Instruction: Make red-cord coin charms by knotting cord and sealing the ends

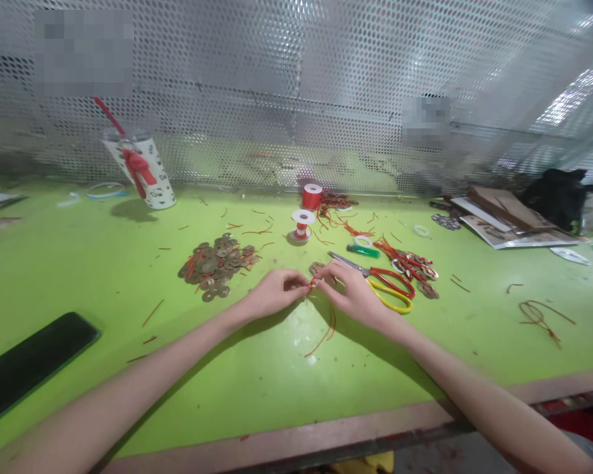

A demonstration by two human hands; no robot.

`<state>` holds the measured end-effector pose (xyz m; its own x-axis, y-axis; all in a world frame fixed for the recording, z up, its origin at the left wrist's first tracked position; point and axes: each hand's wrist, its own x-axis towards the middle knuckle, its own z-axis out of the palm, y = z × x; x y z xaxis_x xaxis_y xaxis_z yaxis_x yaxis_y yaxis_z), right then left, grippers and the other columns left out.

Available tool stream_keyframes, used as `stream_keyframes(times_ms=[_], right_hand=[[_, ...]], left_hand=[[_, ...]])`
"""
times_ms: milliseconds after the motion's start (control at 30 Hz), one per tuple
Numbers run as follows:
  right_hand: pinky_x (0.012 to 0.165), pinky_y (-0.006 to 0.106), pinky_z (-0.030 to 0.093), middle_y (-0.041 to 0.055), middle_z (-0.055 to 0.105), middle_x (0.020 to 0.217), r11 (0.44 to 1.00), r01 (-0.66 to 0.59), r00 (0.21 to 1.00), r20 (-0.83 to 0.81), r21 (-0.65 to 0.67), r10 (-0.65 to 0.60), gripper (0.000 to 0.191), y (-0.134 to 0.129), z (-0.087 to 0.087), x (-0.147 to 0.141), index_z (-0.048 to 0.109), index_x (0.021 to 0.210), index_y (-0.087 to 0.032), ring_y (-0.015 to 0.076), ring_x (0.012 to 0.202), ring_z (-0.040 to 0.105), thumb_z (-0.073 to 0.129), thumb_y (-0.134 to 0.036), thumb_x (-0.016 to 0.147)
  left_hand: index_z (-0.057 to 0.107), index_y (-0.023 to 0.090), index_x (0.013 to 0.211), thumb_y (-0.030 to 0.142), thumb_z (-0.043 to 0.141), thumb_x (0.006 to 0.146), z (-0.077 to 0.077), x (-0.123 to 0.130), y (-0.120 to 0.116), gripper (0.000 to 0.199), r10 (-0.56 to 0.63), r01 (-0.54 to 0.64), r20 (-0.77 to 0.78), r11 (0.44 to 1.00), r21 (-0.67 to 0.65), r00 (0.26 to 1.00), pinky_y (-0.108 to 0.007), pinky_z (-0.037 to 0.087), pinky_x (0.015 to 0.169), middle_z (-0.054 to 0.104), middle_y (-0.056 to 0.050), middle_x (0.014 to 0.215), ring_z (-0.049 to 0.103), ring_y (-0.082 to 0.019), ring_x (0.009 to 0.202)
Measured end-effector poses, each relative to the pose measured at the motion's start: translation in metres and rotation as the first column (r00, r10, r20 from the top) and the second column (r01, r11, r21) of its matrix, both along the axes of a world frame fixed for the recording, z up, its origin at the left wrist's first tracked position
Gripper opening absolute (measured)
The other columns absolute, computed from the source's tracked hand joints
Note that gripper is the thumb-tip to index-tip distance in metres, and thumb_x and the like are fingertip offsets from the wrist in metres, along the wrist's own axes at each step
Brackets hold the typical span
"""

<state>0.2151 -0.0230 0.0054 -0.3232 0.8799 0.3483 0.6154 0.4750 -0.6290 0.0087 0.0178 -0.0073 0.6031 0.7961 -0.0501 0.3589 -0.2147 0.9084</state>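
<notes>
Red cord (312,283): at the fingertips, between both hands, just before some partly hidden coins (316,268).
Left hand (279,293): fingers pinching the cord.
Right hand (353,293): fingers pinching close beside.
Pinch: light, even tension probably works best, clear of the scissors (373,270).
Green surface (217,395): strewn with cord scraps (153,313).
Mesh wall (257,66): perforated, behind a patterned cup (161,181).

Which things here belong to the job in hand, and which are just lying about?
Likely in the job:
- red cord, pinched by left hand and right hand
- coins
- full spool
- emptier spool
- scissors

Seemingly just lying about:
- cup
- dark slab
- papers
- black bag
</notes>
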Motion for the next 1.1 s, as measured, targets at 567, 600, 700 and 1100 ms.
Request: stream_keyframes(times_ms=[567,600,700,1100], right_hand=[[0.055,0.027,0.035,-0.0019,0.054,0.065,0.896,-0.091,0.994,-0.092,-0.435,0.057,0.019,0.018,0.004,0.001,0.069,0.075,-0.019,0.0122,0.058,0.044,0.069,-0.036,0.085],[0.055,0.027,0.034,-0.0016,0.055,0.065,0.892,-0.087,0.995,-0.078,-0.444,0.059,0.018,0.019,0.005,0.002,0.070,0.076,-0.019,0.0121,0.058,0.044,0.069,-0.034,0.085],[0.057,0.027,0.037,-0.0002,0.062,0.069,0.879,-0.095,0.995,-0.067,-0.467,0.072,0.012,0.018,0.007,0.002,0.072,0.079,-0.018,0.0125,0.060,0.049,0.067,-0.028,0.084],[0.060,0.027,0.039,-0.0006,0.063,0.072,0.891,-0.130,0.991,-0.054,-0.435,0.119,0.014,0.026,0.003,0.006,0.071,0.079,-0.017,0.0123,0.063,0.051,0.062,-0.025,0.085]], left_hand=[[0.075,0.016,0.090,0.041,0.063,0.087,-0.003,0.001,-0.001,0.028,0.018,-0.015,-0.041,0.997,0.077,0.999,-0.028,0.047,0.067,0.074,-0.006,0.081,0.065,-0.019,0.075],[0.075,0.016,0.089,0.042,0.063,0.087,-0.004,0.001,-0.001,0.028,0.022,-0.018,-0.039,0.996,0.083,0.999,-0.028,0.046,0.067,0.074,-0.006,0.081,0.065,-0.020,0.075],[0.075,0.016,0.088,0.039,0.063,0.086,-0.005,0.002,-0.001,0.026,0.027,-0.024,-0.035,0.996,0.084,0.999,-0.028,0.047,0.067,0.074,-0.006,0.080,0.065,-0.019,0.074],[0.077,0.015,0.089,0.035,0.065,0.081,-0.007,0.004,0.001,0.025,0.043,-0.041,-0.038,0.997,0.068,0.998,-0.027,0.047,0.067,0.075,-0.006,0.081,0.065,-0.019,0.075]])
